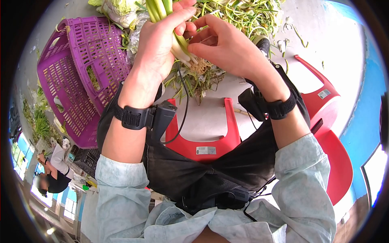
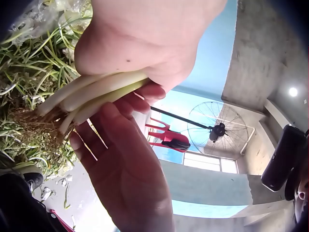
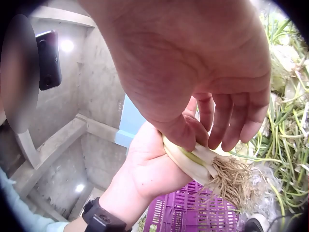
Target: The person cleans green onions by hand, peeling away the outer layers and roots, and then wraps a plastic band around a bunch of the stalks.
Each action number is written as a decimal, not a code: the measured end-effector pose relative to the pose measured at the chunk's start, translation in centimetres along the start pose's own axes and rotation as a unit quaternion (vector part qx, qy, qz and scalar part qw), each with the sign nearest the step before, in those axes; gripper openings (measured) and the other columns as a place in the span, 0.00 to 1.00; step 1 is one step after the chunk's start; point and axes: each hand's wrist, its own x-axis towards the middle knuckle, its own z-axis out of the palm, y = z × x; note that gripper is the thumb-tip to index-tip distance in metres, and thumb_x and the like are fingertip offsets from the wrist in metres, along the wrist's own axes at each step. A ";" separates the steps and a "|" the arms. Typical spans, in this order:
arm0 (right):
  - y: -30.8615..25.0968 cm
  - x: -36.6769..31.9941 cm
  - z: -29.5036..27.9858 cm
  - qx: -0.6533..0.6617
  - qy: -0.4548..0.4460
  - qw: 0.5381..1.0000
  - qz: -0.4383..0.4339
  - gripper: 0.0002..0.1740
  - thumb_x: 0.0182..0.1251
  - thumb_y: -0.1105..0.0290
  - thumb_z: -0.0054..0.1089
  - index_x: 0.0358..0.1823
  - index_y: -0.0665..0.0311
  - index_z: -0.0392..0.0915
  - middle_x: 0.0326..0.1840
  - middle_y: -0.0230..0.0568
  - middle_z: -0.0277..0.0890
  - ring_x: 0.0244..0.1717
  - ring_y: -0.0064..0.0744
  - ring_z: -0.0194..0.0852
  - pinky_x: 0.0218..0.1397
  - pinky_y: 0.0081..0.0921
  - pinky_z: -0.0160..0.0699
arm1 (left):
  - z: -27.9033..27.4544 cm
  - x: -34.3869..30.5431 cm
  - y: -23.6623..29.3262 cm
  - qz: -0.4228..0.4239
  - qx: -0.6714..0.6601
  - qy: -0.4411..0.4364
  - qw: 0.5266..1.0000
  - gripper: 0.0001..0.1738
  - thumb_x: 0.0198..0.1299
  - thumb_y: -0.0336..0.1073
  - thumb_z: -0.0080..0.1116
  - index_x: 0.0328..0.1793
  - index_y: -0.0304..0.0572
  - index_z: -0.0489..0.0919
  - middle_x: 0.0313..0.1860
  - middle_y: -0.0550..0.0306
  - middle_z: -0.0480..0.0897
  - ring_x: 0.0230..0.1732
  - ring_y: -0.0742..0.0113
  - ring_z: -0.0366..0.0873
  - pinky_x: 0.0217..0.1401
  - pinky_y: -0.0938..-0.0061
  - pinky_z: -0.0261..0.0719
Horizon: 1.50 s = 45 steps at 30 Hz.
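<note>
My left hand holds a bunch of green onions, with the white ends and stringy roots pointing down toward me and the green tops going up out of view. In the left wrist view the pale stalks come out under the left palm, roots at their end. My right hand meets the bunch from the other side, just above the roots. Its thumb and forefinger pinch at the stalks in the right wrist view, while the other fingers hang loosely bent.
A purple slatted basket lies tilted at the left. Loose greens and trimmings heap on the floor ahead, beside a cabbage. Red plastic stools stand between the knees and at the right. Another person is far left.
</note>
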 end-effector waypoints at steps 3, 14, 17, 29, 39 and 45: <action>0.0 0.0 0.0 -0.001 -0.003 1.000 -0.001 0.25 0.69 0.67 0.68 0.63 0.72 0.74 0.50 0.46 0.87 0.49 0.28 0.86 0.57 0.27 0.84 | 0.0 0.0 0.0 -0.015 -0.009 0.011 1.000 0.22 0.70 0.37 0.66 0.66 0.35 0.81 0.24 0.73 0.64 0.36 0.77 0.73 0.47 0.77 0.74; -0.1 -0.1 0.1 0.002 0.002 1.000 0.000 0.24 0.72 0.67 0.66 0.63 0.73 0.73 0.52 0.49 0.88 0.51 0.32 0.87 0.57 0.28 0.84 | -0.4 0.3 -0.2 0.003 -0.004 0.021 1.000 0.23 0.70 0.39 0.65 0.67 0.36 0.80 0.29 0.70 0.75 0.40 0.74 0.78 0.53 0.76 0.79; -0.9 -0.4 -0.1 -0.006 -0.012 1.000 0.018 0.25 0.72 0.67 0.65 0.64 0.73 0.73 0.53 0.51 0.88 0.50 0.33 0.88 0.56 0.28 0.84 | -1.0 0.6 -0.5 0.005 0.003 0.021 1.000 0.23 0.71 0.40 0.64 0.67 0.36 0.80 0.36 0.63 0.83 0.46 0.70 0.82 0.60 0.72 0.82; -0.3 -0.3 0.3 -0.020 -0.002 1.000 0.013 0.22 0.70 0.66 0.66 0.59 0.71 0.74 0.49 0.49 0.87 0.48 0.35 0.88 0.56 0.30 0.85 | -0.9 0.8 -0.6 -0.005 -0.011 0.031 0.999 0.22 0.71 0.41 0.63 0.66 0.37 0.81 0.55 0.53 0.86 0.56 0.65 0.83 0.67 0.69 0.81; 0.5 -0.3 0.7 -0.086 -0.013 0.995 -0.042 0.19 0.66 0.73 0.63 0.57 0.71 0.75 0.49 0.52 0.86 0.52 0.44 0.88 0.60 0.36 0.85 | -1.2 0.8 -0.5 -0.017 0.003 0.055 0.998 0.21 0.70 0.39 0.64 0.66 0.39 0.80 0.57 0.54 0.85 0.48 0.73 0.82 0.59 0.74 0.82; 0.7 -0.4 0.8 -0.115 -0.004 0.992 -0.058 0.20 0.63 0.73 0.62 0.56 0.70 0.76 0.48 0.56 0.86 0.50 0.53 0.88 0.57 0.42 0.85 | -1.1 0.7 -0.5 -0.016 0.009 0.056 0.998 0.22 0.71 0.39 0.63 0.67 0.38 0.79 0.57 0.53 0.85 0.45 0.74 0.82 0.56 0.75 0.81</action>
